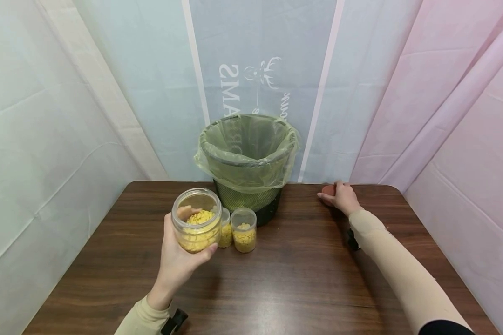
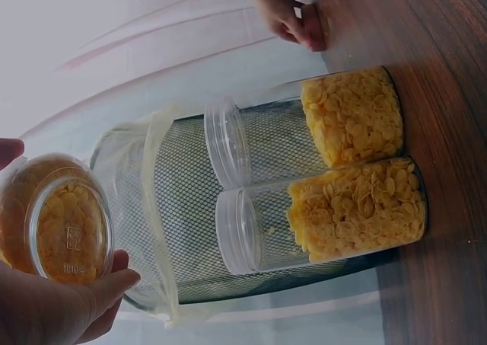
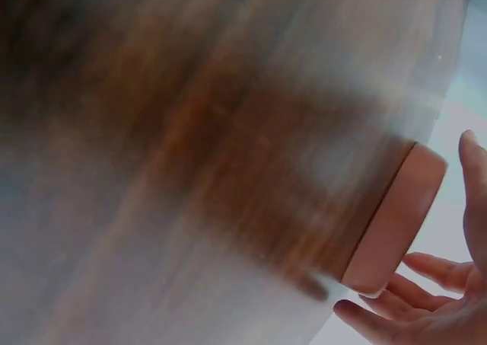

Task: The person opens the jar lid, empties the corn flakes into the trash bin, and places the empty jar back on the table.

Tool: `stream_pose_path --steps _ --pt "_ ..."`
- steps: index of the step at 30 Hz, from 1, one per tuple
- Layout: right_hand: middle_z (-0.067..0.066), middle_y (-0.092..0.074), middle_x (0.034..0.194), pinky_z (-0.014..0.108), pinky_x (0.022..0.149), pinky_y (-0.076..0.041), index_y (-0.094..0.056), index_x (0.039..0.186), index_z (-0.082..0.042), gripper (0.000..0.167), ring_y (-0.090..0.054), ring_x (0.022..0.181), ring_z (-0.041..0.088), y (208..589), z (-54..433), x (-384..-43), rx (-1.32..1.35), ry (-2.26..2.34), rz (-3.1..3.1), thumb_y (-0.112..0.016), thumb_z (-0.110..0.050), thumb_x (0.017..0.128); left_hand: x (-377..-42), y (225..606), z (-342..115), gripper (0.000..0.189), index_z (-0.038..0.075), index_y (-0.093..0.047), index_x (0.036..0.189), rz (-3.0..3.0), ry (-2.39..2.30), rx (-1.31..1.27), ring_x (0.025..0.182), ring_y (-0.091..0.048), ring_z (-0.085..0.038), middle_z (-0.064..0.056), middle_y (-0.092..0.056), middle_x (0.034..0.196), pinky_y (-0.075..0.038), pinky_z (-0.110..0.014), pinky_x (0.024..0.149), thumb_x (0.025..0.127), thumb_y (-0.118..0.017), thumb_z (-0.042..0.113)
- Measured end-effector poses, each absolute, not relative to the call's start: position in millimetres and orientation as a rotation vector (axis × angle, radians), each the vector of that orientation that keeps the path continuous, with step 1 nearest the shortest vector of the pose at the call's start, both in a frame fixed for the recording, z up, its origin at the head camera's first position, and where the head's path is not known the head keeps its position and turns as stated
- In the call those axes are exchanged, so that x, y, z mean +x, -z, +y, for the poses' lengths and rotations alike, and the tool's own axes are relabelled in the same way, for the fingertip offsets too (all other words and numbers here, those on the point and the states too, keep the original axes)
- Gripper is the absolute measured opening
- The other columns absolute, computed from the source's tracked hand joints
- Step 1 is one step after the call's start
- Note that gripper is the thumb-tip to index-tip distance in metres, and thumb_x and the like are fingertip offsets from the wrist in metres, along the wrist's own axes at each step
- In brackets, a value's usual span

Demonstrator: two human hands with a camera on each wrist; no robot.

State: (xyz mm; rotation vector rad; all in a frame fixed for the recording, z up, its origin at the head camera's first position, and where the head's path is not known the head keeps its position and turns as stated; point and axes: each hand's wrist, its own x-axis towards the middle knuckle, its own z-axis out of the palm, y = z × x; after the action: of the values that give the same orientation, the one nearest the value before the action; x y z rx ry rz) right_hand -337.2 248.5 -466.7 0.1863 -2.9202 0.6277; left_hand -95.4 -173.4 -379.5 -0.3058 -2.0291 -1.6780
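Observation:
In the head view, my left hand (image 1: 178,260) grips a clear jar (image 1: 197,244) partly filled with yellow flakes, its lidless mouth tilted toward me. The left wrist view shows the jar's base (image 2: 72,234), with the thumb and fingers around its side. At the far right of the table, my right hand (image 1: 345,199) is at a reddish-brown round lid (image 1: 329,190). In the right wrist view, the lid (image 3: 396,219) lies flat on the wood; spread fingers (image 3: 434,299) sit close at its edge, with one digit standing clear of it.
Two lidless clear jars, one in front (image 1: 244,239) and one beside it (image 1: 225,235), stand upright with yellow flakes inside. Right behind them is a black mesh bin (image 1: 251,200) lined with a pale green bag (image 1: 247,172). Fabric curtains (image 1: 151,70) enclose the wooden table (image 1: 276,288).

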Motion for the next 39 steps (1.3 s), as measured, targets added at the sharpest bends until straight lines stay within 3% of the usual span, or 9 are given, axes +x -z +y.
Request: stream_pose_path --steps 7,11,16,25,34,39 --pt "0.04 -0.051 0.115 0.06 0.09 -0.043 -0.048 0.123 0.017 0.067 -0.051 0.104 0.053 455.1 243.5 -335.0 0.195 -0.614 -2.83 -0.055 -0.043 0.093 -98.4 378.2 -171.1 0.089 0.005 -0.036 0.132 -2.014 1.694 -0.286 0.118 -0.05 -0.017 -0.006 -0.051 0.127 -0.042 -0.019 0.096 0.057 -0.081 -0.012" --pt "0.034 -0.054 0.118 0.059 0.089 -0.044 -0.052 0.123 0.012 0.06 -0.053 0.107 0.049 444.3 238.2 -329.5 0.188 -0.664 -2.753 -0.053 -0.041 0.095 -97.4 370.7 -167.8 0.087 0.0 -0.035 0.131 -2.018 1.714 -0.258 0.115 -0.052 -0.019 -0.01 -0.051 0.127 -0.043 -0.018 0.094 0.058 -0.08 -0.015" --pt "0.027 -0.058 0.118 0.056 0.084 -0.048 -0.054 0.126 0.004 0.054 -0.059 0.104 0.042 429.4 231.0 -319.1 0.213 -0.751 -2.678 -0.052 -0.04 0.096 -92.3 351.3 -159.6 0.084 -0.006 -0.033 0.13 -2.02 1.725 -0.262 0.113 -0.052 -0.023 -0.017 -0.05 0.126 -0.043 -0.017 0.093 0.059 -0.077 -0.016" --pt "0.021 -0.064 0.112 0.05 0.078 -0.053 -0.058 0.124 -0.001 0.043 -0.064 0.095 0.035 403.7 214.2 -291.4 0.329 -0.778 -2.543 -0.052 -0.034 0.097 -98.4 349.6 -155.0 0.083 -0.006 -0.033 0.129 -1.993 1.748 -0.279 0.114 -0.052 -0.028 -0.017 -0.051 0.126 -0.044 -0.019 0.092 0.06 -0.077 -0.016" --pt "0.014 -0.07 0.099 0.044 0.067 -0.055 -0.065 0.115 -0.006 0.034 -0.068 0.083 0.028 375.6 195.7 -268.7 0.44 -0.732 -2.394 -0.056 -0.032 0.095 -107.8 340.9 -151.2 0.08 -0.007 -0.033 0.129 -1.96 1.75 -0.332 0.109 -0.054 -0.011 -0.021 -0.05 0.125 -0.046 -0.02 0.09 0.061 -0.075 -0.017" --pt "0.013 -0.071 0.094 0.043 0.065 -0.055 -0.065 0.113 -0.007 0.034 -0.068 0.08 0.026 358.0 185.5 -261.2 0.501 -0.724 -2.342 -0.055 -0.034 0.095 -114.8 333.4 -149.8 0.079 -0.008 -0.033 0.129 -1.955 1.724 -0.371 0.111 -0.053 -0.02 -0.023 -0.049 0.125 -0.045 -0.021 0.091 0.062 -0.075 -0.015"
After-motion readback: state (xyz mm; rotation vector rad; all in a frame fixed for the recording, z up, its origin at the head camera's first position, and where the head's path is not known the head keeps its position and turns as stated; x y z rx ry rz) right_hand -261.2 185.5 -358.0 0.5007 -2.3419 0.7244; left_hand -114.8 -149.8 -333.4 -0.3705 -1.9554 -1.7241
